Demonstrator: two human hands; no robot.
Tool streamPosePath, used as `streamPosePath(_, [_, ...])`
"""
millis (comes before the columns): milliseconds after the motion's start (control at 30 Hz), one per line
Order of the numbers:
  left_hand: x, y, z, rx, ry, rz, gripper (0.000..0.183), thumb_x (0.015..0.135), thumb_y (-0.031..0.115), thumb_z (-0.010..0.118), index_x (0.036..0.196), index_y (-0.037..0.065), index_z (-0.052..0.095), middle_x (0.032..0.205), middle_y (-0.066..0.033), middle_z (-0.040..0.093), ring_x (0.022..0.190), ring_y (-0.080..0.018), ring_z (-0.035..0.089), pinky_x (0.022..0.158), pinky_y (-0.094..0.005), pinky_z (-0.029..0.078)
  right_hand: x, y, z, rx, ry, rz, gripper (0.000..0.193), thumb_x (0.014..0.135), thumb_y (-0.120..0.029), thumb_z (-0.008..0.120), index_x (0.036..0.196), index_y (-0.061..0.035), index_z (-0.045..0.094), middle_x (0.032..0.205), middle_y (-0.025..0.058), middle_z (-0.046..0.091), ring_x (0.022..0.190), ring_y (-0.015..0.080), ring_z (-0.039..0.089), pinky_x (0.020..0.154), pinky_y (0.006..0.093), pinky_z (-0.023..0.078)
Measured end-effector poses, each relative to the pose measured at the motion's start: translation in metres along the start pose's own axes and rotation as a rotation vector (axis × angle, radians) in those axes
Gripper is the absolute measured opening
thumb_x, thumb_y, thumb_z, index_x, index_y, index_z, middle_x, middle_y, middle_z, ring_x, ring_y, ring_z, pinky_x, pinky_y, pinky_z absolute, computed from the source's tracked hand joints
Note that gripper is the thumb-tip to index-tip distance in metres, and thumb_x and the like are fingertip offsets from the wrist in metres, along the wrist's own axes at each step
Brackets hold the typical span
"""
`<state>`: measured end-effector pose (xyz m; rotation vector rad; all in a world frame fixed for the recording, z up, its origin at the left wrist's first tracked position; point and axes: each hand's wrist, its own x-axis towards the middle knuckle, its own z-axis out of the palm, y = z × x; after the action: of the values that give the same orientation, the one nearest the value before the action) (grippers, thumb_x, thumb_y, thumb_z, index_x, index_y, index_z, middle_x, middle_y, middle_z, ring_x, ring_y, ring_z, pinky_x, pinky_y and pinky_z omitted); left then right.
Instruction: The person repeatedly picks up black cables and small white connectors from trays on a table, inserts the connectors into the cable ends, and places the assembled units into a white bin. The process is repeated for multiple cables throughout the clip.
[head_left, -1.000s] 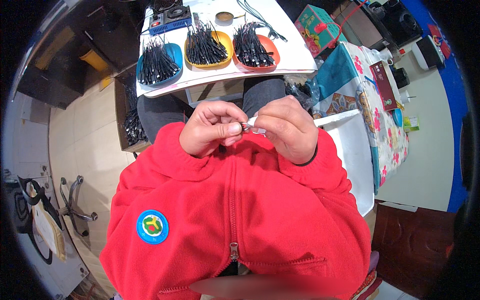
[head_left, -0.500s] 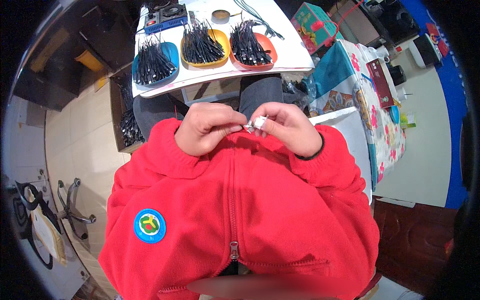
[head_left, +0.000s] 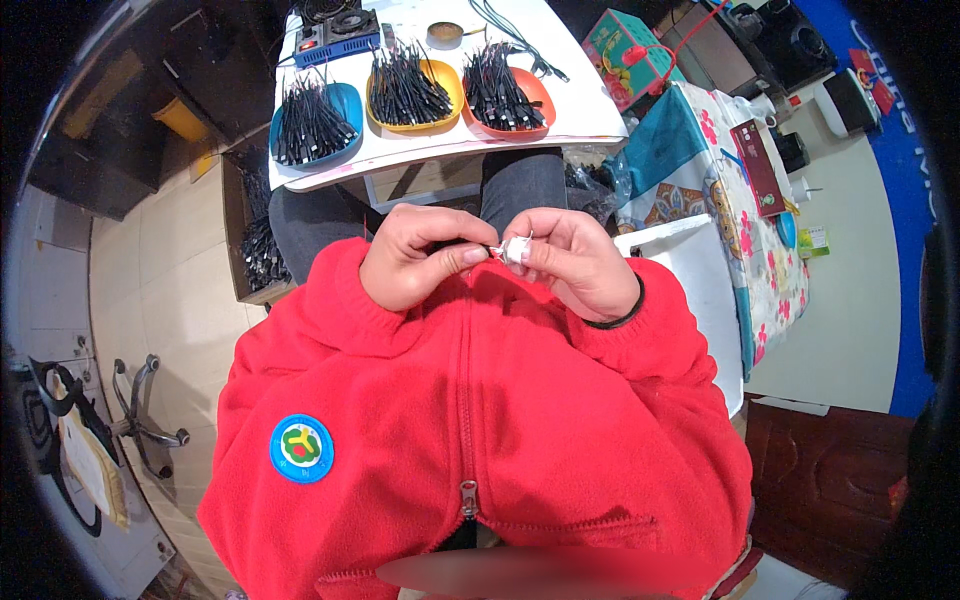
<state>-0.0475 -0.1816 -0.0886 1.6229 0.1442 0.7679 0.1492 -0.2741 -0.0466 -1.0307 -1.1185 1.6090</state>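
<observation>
white table [head_left: 585, 112] far, bowls [head_left: 452, 76] of black cables [head_left: 408, 88] on it — near, left hand [head_left: 420, 258] pinched on thin wires [head_left: 497, 252] (mostly hidden), right hand [head_left: 582, 262] pinched on white piece [head_left: 517, 250] just right.

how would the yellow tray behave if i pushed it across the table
The yellow tray would probably slide rather than roll, since it sits flat on the white table. The black cables could shift or spill with a sharp shove, as they heap above its rim. They'd likely flex if snagged, being thin.
</observation>
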Motion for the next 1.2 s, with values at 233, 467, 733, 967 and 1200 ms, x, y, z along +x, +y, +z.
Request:
streamPosePath(233, [0.001, -0.003, 0.006, -0.851, -0.013, -0.214, 0.013, 0.088, 0.005, 0.062, 0.096, -0.005, 0.062, 0.078, -0.0070, 0.061, 0.060, -0.0094, 0.049, 0.051, -0.0215, 0.036, 0.008, -0.011, -0.009, -0.760, 0.074, -0.640, 0.019, 0.077, 0.001, 0.068, 0.094, -0.0033, 0.064, 0.089, 0.0078, 0.061, 0.078, 0.0174, 0.058, 0.067, 0.0282, 0.046])
streamPosePath(467, [0.006, -0.004, 0.009, -1.124, -0.098, -0.320, 0.014, 0.087, 0.002, 0.060, 0.099, -0.004, 0.062, 0.081, -0.0080, 0.060, 0.061, -0.0095, 0.045, 0.051, -0.0220, 0.034, 0.028, -0.018, -0.008, -0.904, -0.019, -1.071, 0.023, 0.068, 0.001, 0.073, 0.088, -0.0044, 0.063, 0.087, 0.0082, 0.059, 0.074, 0.0233, 0.058, 0.066, 0.0322, 0.046])
streamPosePath(733, [0.018, 0.012, -0.014, -0.430, 0.042, -0.283, 0.017, 0.090, 0.006, 0.060, 0.103, -0.004, 0.063, 0.073, -0.0027, 0.059, 0.061, -0.0061, 0.051, 0.054, -0.0202, 0.039, 0.043, -0.008, -0.012, -0.727, 0.084, -0.805, 0.013, 0.082, -0.009, 0.066, 0.089, -0.0024, 0.058, 0.085, 0.0101, 0.058, 0.075, 0.0245, 0.056, 0.068, 0.0325, 0.046])
streamPosePath(967, [0.031, 0.012, -0.030, -0.422, 0.180, -0.332, 0.016, 0.090, 0.003, 0.060, 0.103, -0.004, 0.064, 0.075, -0.0037, 0.061, 0.060, -0.0060, 0.051, 0.054, -0.0195, 0.040, 0.075, -0.012, -0.034, -0.665, 0.002, -0.787, 0.019, 0.080, -0.010, 0.069, 0.097, -0.0032, 0.062, 0.089, 0.0098, 0.061, 0.078, 0.0229, 0.059, 0.068, 0.0310, 0.047])
streamPosePath(1200, [0.057, 0.008, -0.049, -0.407, 0.201, -0.420, 0.017, 0.090, 0.004, 0.060, 0.104, -0.004, 0.063, 0.075, -0.0037, 0.059, 0.061, -0.0060, 0.051, 0.053, -0.0204, 0.040, 0.100, -0.011, -0.038, -0.530, 0.133, -0.649, 0.011, 0.083, -0.007, 0.067, 0.087, -0.0004, 0.059, 0.080, 0.0099, 0.059, 0.072, 0.0204, 0.057, 0.066, 0.0284, 0.045])
